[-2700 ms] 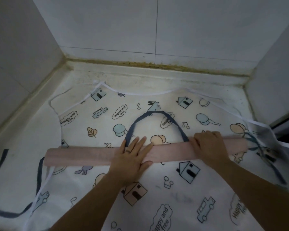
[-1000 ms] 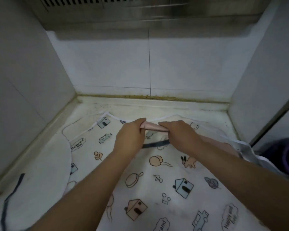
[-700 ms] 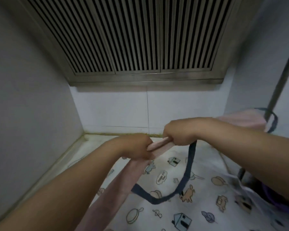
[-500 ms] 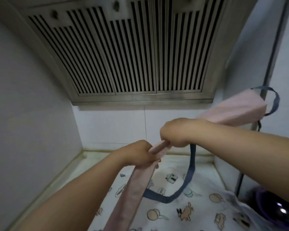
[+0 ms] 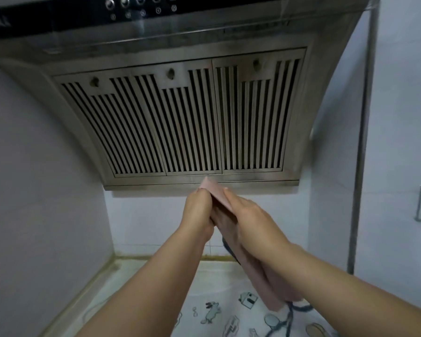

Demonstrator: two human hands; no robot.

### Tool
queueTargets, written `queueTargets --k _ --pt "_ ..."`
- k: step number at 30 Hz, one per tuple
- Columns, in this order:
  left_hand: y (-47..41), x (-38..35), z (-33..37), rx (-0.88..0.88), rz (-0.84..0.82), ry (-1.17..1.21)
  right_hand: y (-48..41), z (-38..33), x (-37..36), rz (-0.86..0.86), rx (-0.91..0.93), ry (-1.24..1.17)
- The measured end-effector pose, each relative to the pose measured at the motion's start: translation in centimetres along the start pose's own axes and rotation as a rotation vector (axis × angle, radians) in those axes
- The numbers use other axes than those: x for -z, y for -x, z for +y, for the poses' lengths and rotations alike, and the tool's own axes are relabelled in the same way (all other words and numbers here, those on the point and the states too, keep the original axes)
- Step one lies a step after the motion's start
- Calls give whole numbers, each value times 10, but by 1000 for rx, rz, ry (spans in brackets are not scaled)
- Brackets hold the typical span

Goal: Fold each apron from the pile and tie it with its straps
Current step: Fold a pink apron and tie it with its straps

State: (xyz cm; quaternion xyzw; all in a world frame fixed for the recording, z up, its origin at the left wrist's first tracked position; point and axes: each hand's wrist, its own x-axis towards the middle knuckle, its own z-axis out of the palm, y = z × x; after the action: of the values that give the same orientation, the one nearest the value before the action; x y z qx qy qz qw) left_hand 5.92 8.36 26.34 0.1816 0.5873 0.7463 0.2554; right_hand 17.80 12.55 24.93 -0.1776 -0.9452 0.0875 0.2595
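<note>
A pink apron [image 5: 263, 280], folded into a long narrow strip and doubled over, hangs in the air in front of me. My left hand [image 5: 198, 211] and my right hand [image 5: 247, 218] hold its upper end between them, fingers pointing up, just below the range hood. Its dark blue strap [image 5: 288, 317] dangles from the lower end over the counter. A white apron printed with houses and animals [image 5: 229, 319] lies flat on the counter underneath.
A steel range hood [image 5: 192, 122] with slatted filters hangs close above my hands. Tiled walls close in the counter on the left, back and right. A vertical pipe [image 5: 360, 166] runs down the right wall.
The pink strip was lifted off the counter and folded in half. My hands came together at its top end and rose toward the hood. The view tilted upward.
</note>
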Motion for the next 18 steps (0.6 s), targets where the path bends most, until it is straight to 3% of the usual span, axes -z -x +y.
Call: queueTargets --k 4,8,11,18 --pt "21 2 11 73 -103 342 5 5 -3 69 49 19" --pt "25 5 10 97 -27 397 6 11 1 85 122 238" --pt "25 4 4 117 -69 489 9 9 -3 158 152 317" --pt "32 -1 -2 45 -64 575 16 25 -34 250 154 334"
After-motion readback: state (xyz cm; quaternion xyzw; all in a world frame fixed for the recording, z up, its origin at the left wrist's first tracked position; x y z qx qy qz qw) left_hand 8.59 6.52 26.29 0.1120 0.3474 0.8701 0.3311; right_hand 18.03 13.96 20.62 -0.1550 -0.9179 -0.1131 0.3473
